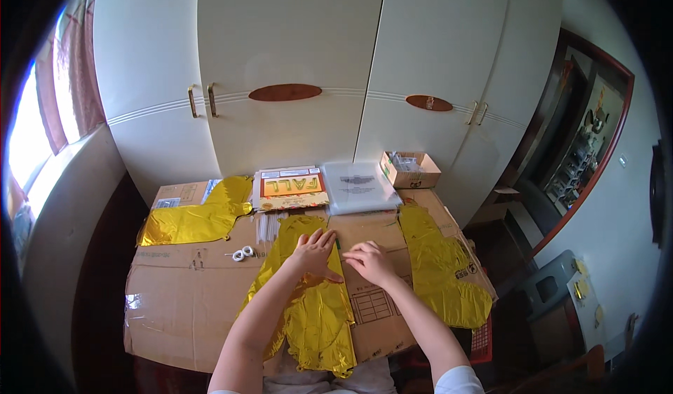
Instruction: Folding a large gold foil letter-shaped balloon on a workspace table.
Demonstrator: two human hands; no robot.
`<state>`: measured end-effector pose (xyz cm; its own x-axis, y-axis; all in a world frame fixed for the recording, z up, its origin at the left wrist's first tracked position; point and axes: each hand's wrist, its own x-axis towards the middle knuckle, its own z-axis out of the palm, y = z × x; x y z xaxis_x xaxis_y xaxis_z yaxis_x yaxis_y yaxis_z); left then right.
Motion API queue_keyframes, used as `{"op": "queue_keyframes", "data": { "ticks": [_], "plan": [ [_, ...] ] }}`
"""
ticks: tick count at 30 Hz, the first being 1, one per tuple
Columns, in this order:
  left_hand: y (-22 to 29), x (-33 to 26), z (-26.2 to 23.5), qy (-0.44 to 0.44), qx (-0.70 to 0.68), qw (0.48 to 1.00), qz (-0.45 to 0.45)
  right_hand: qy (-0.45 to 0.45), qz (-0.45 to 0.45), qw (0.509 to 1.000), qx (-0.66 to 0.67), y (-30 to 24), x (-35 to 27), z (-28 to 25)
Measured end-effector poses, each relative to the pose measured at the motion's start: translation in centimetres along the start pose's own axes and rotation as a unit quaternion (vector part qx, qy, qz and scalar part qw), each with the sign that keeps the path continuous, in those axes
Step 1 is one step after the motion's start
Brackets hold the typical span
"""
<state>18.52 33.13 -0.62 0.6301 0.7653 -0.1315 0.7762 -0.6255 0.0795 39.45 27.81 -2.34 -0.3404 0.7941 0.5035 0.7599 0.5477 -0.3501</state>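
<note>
A flat gold foil balloon (315,317) lies on the cardboard sheet (189,296) in front of me. My left hand (313,252) presses flat on its upper part, fingers spread. My right hand (370,261) rests at the balloon's right edge, fingers curled down onto the cardboard and foil. Neither hand grips anything that I can see.
Two more gold foil balloons lie at the left (193,219) and the right (445,268). Behind are an orange printed packet (291,187), a clear plastic stack (359,186), a small open carton (410,170) and two small tape rolls (242,253). White cupboards (294,64) stand behind.
</note>
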Motion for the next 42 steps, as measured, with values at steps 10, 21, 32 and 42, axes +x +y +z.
{"op": "queue_keyframes", "data": {
  "ticks": [10, 21, 32, 42],
  "plan": [
    [0.2, 0.0, 0.0, 0.001, -0.008, 1.000, 0.012, -0.034, 0.042, 0.998, -0.022, 1.8, 2.1, 3.2],
    [0.2, 0.2, 0.0, -0.016, -0.016, 1.000, 0.004, -0.122, 0.026, 0.992, -0.030, 0.9, 0.6, 1.6],
    [0.1, 0.3, -0.2, -0.022, -0.013, 1.000, 0.001, -0.309, 0.077, 0.948, -0.022, -1.0, -0.3, -1.0],
    [0.1, 0.4, 0.2, -0.015, -0.006, 1.000, -0.002, -0.428, 0.093, 0.895, -0.083, -5.1, -1.6, -3.5]
  ]
}}
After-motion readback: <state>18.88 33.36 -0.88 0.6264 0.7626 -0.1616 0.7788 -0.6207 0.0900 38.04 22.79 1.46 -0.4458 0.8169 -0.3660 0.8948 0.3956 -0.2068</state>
